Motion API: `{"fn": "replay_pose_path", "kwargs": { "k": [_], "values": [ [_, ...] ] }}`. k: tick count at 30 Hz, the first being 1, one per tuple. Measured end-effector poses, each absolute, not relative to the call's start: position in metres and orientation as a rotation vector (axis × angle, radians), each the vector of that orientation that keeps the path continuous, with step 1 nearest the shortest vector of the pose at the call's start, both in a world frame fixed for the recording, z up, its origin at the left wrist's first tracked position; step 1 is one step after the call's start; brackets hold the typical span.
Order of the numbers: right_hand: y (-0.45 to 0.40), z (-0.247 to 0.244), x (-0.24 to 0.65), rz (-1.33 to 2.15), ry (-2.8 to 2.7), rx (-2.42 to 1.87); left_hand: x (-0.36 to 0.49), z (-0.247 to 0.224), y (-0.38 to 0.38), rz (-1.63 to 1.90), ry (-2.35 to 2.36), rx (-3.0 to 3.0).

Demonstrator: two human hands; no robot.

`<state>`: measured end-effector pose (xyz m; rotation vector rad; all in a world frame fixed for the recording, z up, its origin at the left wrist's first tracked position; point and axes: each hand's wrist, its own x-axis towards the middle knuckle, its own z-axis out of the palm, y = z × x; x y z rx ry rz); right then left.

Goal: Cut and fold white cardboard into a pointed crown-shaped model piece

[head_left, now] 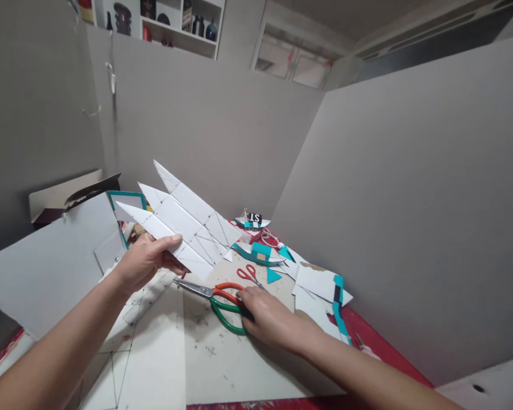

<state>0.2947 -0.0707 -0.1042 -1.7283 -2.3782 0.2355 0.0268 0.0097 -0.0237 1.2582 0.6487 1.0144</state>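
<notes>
My left hand (pixel 147 259) pinches a white cardboard cutout (pixel 183 213) by its lower edge, thumb on top. The piece is raised and tilted; it has pointed tips at the upper left, fold lines and pencilled diagonals toward its right end. My right hand (pixel 271 316) is closed on the handles of large scissors (pixel 231 299), one handle orange and one green. Their blades look closed and point left, below the cutout. Some of my right fingertips are hidden by the handles. Beyond that hand lie small red-handled scissors (pixel 248 274) and a teal paper triangle (pixel 273 276).
A teal paper boat (pixel 260 253) and a smaller boat with a black sail (pixel 253 221) stand at the back. White scraps (pixel 318 285) lie right. A large white board (pixel 60 256) leans at left, and a marked sheet (pixel 154 353) lies in front. Grey panels (pixel 205 125) enclose the table.
</notes>
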Motion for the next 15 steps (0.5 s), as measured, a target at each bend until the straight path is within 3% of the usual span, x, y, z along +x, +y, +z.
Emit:
{"fn": "replay_pose_path", "kwargs": {
  "k": [15],
  "values": [
    [-0.043, -0.116, 0.305, 0.161, -2.557, -1.856, 0.004, -0.009, 0.012, 1.114, 0.616, 1.264]
  ]
}}
